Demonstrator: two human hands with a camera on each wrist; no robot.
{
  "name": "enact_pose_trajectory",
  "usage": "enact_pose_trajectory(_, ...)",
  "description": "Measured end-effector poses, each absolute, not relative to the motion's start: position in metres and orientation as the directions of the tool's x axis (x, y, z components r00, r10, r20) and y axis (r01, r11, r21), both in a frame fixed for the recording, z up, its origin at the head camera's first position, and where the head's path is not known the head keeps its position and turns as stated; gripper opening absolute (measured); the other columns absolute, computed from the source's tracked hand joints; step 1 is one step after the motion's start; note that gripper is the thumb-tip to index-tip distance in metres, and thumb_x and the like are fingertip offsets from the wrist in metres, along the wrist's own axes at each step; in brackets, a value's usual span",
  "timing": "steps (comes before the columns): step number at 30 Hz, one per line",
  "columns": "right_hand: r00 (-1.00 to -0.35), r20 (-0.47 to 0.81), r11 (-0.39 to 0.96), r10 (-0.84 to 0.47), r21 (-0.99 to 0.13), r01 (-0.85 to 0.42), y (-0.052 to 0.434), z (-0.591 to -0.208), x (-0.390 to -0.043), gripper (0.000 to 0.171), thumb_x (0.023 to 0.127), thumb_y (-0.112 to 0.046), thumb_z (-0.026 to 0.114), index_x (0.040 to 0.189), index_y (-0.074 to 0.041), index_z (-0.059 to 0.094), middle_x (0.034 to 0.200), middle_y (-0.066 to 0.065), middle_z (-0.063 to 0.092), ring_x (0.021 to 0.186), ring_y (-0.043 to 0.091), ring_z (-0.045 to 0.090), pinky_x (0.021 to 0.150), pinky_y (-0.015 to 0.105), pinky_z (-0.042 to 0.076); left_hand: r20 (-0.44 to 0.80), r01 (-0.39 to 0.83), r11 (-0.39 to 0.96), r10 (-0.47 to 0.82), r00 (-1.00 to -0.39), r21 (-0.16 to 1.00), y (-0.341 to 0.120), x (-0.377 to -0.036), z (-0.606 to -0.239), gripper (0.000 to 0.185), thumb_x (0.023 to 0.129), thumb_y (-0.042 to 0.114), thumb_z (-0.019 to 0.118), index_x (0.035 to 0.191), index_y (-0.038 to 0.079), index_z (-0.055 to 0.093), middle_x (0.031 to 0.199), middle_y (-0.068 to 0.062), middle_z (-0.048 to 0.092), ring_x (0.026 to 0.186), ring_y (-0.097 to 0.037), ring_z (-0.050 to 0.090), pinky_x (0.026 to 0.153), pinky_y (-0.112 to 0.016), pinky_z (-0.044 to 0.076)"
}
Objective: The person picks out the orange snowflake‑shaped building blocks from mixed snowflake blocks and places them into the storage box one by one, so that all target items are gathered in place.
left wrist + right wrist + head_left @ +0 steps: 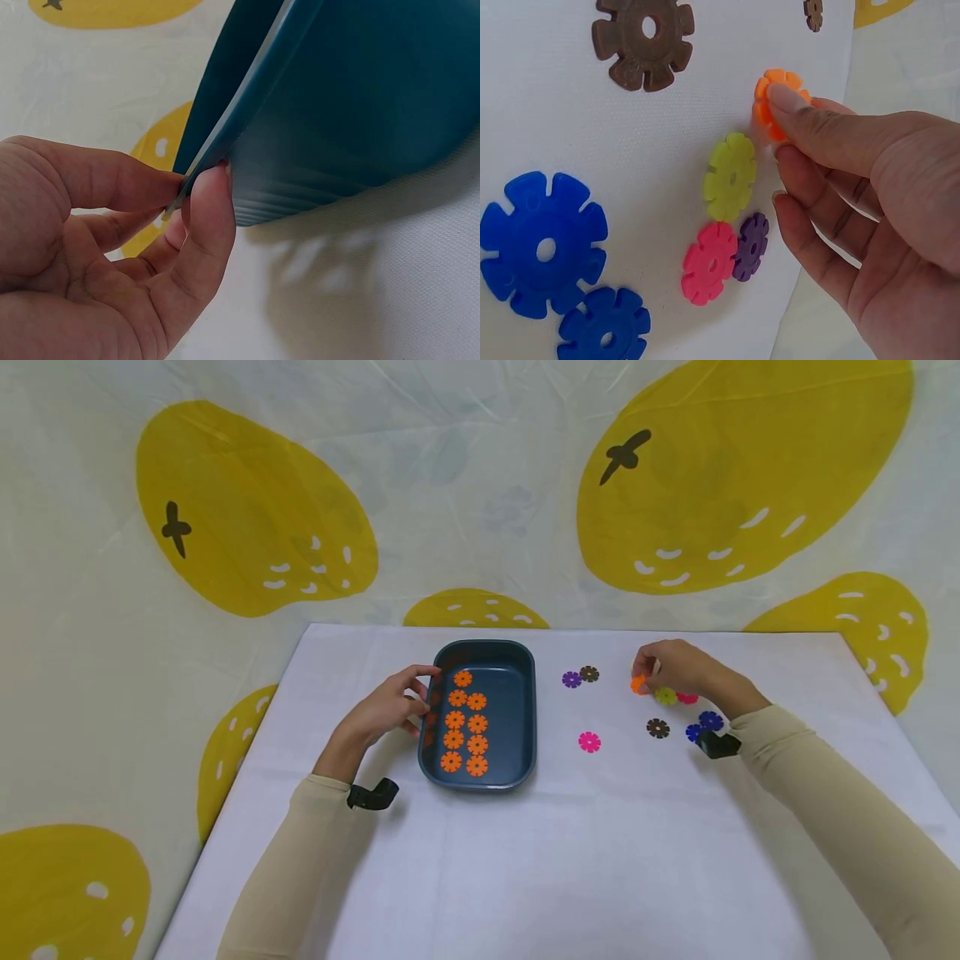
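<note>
At the left side of a dark blue tray [517, 718], my left hand [384, 708] pinches the rim between thumb and fingers; the left wrist view shows the grip on the tray's edge [247, 97]. Inside the tray, several orange notched discs [477, 744] lie in two columns along its left half. Over to the right, my right hand [675, 667] pinches another orange disc [769, 112] between thumb and fingers, close over the table. Just beside those fingers lie a yellow-green disc [731, 178], a pink disc [710, 262] and a purple disc [751, 247].
Two blue discs [711, 720] and a brown disc [658, 728] lie near the right wrist. Between tray and right hand are a pink disc [589, 742], a purple disc [572, 679] and a brown one [589, 673]. A white cloth [480, 877] covers the table.
</note>
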State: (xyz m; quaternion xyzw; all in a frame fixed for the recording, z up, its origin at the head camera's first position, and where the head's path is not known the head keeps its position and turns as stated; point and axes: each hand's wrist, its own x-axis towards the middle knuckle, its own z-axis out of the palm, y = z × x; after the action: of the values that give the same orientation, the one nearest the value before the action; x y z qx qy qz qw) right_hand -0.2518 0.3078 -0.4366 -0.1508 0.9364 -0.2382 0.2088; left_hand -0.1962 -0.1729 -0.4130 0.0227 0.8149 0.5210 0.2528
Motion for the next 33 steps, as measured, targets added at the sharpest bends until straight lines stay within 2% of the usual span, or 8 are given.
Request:
enact_pose_trajectory(5, -0.871, -0.316, 0.839, -0.376, -0.516, -0.175, 0.311, -0.434, -0.248, 0.020, 0.088, -0.012, 0.079, 0.098, -0.006, 0.063, 0.096, 0.009, 0.061, 0.085, 0.026, 0.055, 0.072, 0.035, 0.053, -0.390, -0.228, 0.457, 0.298, -0.871, 0.860, -0.172, -0.196, -0.413, 0.066, 0.091, -0.004, 0.055, 0.153, 0.013, 0.040, 0.115, -0.016, 0.042, 0.096, -0.032, 0.054, 0.063, -0.036, 0.059)
enact_pose_trajectory(8, -0.865, -0.324, 0.834, -0.382, -0.525, -0.171, 0.313, -0.433, -0.246, 0.015, 0.089, -0.013, 0.077, 0.095, -0.008, 0.064, 0.092, 0.008, 0.062, 0.081, 0.025, 0.056, 0.065, 0.033, 0.052, -0.391, -0.230, 0.459, 0.296, -0.871, 0.858, -0.173, -0.196, -0.414, 0.066, 0.091, -0.004, 0.055, 0.153, 0.014, 0.041, 0.115, -0.016, 0.042, 0.096, -0.031, 0.054, 0.063, -0.036, 0.059)
enact_pose_trajectory(15, -0.855, -0.300, 0.829, -0.423, -0.508, -0.232, 0.317, -0.434, -0.245, 0.005, 0.090, -0.013, 0.076, 0.094, -0.013, 0.074, 0.090, 0.003, 0.067, 0.085, 0.023, 0.058, 0.069, 0.032, 0.054, -0.386, -0.225, 0.452, 0.303, -0.871, 0.863, -0.173, -0.196, -0.413, 0.066, 0.091, -0.004, 0.055, 0.153, 0.013, 0.041, 0.115, -0.017, 0.042, 0.095, -0.031, 0.054, 0.062, -0.037, 0.059)
enact_pose_trajectory(33, -0.842, -0.279, 0.817, -0.461, -0.504, -0.281, 0.316, -0.425, -0.245, 0.018, 0.093, -0.011, 0.073, 0.108, -0.014, 0.080, 0.104, 0.004, 0.075, 0.092, 0.021, 0.065, 0.075, 0.029, 0.056, -0.392, -0.235, 0.446, 0.302, -0.869, 0.864, -0.173, -0.196, -0.413, 0.067, 0.091, -0.004, 0.055, 0.154, 0.014, 0.040, 0.114, -0.015, 0.042, 0.093, -0.031, 0.055, 0.062, -0.038, 0.059)
